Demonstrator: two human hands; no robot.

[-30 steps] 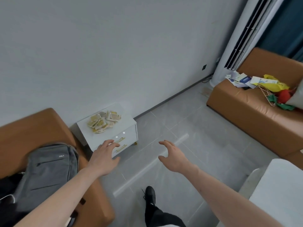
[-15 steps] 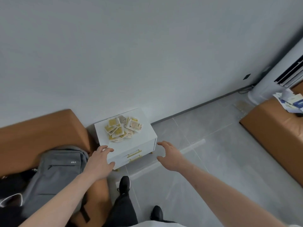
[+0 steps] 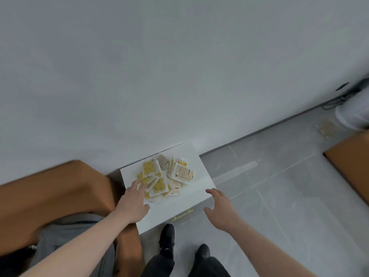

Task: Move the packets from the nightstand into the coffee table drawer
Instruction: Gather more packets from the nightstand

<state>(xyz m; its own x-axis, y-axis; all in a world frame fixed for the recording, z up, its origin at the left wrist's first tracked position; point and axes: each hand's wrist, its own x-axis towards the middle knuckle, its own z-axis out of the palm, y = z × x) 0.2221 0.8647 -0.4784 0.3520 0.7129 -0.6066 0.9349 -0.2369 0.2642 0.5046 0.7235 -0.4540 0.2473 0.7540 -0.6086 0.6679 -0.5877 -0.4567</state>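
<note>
So the packets [image 3: 165, 175] are sitting in a loose overlapping pile on the white nightstand [image 3: 201, 188], toward its back half, yellow ones mostly at the pile's 9 o'clock side and paler beige ones at 3 o'clock. The left hand [image 3: 133, 202] is down at the pile's 7 o'clock edge, palm down, fingers [image 3: 137, 185] spread and touching the nearest yellow packets, nothing actually gripped. The right hand [image 3: 222, 209] hangs at the nightstand's front right corner, about 4 o'clock from the pile and well apart from it, fingers loosely spread and empty. A gold drawer handle [image 3: 182, 214] peeks out under the front edge. 2 black shoes [image 3: 167, 239] stand on the grey tile floor [image 3: 269, 196] at 6 o'clock. A tan sofa [image 3: 50, 194] is at 9 o'clock with a grey backpack [image 3: 79, 236] on it.
</note>
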